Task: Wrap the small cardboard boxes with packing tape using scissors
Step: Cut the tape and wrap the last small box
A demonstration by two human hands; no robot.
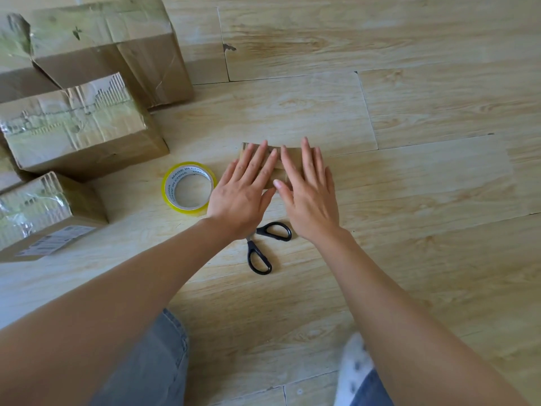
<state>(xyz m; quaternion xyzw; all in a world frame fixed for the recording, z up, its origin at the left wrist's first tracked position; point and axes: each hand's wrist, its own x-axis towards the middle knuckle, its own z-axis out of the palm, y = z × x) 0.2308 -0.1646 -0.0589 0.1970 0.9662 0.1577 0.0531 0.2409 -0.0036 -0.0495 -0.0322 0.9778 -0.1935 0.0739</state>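
Note:
A small cardboard box (292,159) lies on the wooden floor at the centre, mostly covered by both hands. My left hand (244,194) presses flat on its left part with straight fingers. My right hand (307,194) lies flat on its right part, fingers straight too. A roll of clear tape with a yellow rim (188,188) lies flat just left of my left hand. Black-handled scissors (265,246) rest on the floor right below my hands, their blades hidden under my left wrist.
Three taped cardboard boxes stand at the left: a large one (96,42) at the back, a medium one (79,127), and a smaller one with a label (44,215). My knee in jeans (152,361) and a sock (355,367) are at the bottom.

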